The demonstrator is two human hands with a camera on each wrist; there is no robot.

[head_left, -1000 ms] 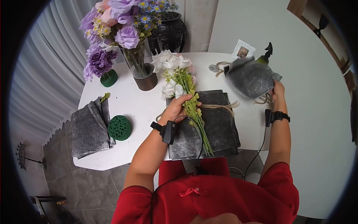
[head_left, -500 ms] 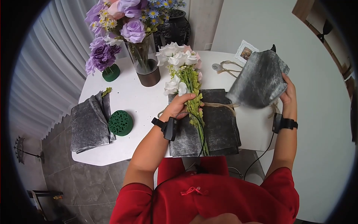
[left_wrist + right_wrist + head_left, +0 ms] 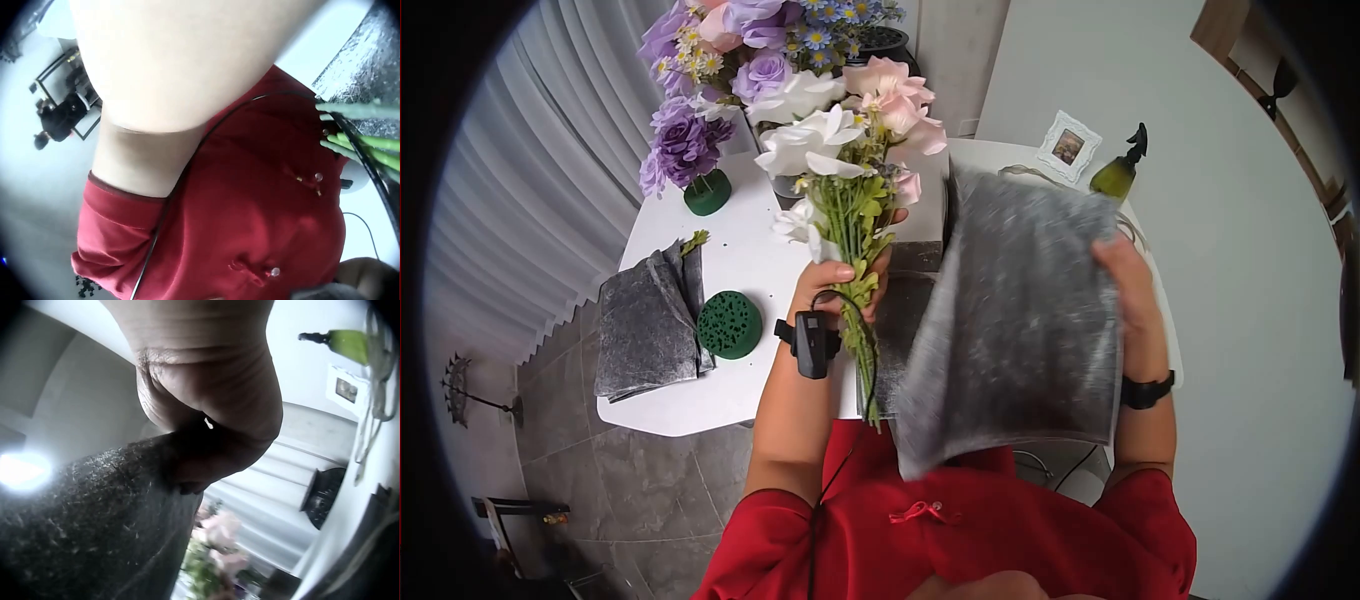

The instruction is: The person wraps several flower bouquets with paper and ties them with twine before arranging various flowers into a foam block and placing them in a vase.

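The left hand (image 3: 836, 287) grips the green stems (image 3: 852, 235) of a bouquet with white flowers (image 3: 815, 140) and pink flowers (image 3: 897, 100), held upright above the table. Stem ends (image 3: 362, 144) show at the right edge of the left wrist view. At the right, the right hand (image 3: 1128, 280) pinches the edge of a large dark grey sheet (image 3: 1020, 320), which hangs beside the bouquet and is partly blurred. In the right wrist view the right hand (image 3: 212, 419) holds the same sheet (image 3: 100, 519); its fingertips are in shadow.
Folded grey sheets (image 3: 645, 335) and a green foam disc (image 3: 729, 324) lie on the white table (image 3: 750, 400) at left. Purple flowers (image 3: 685, 140) stand behind. A photo frame (image 3: 1068, 147) and a green spray bottle (image 3: 1114, 178) stand at the back right.
The right hand has brought the grey sheet left and towards the body, over the stacked sheets. The left hand has raised the bouquet and moved it slightly left.
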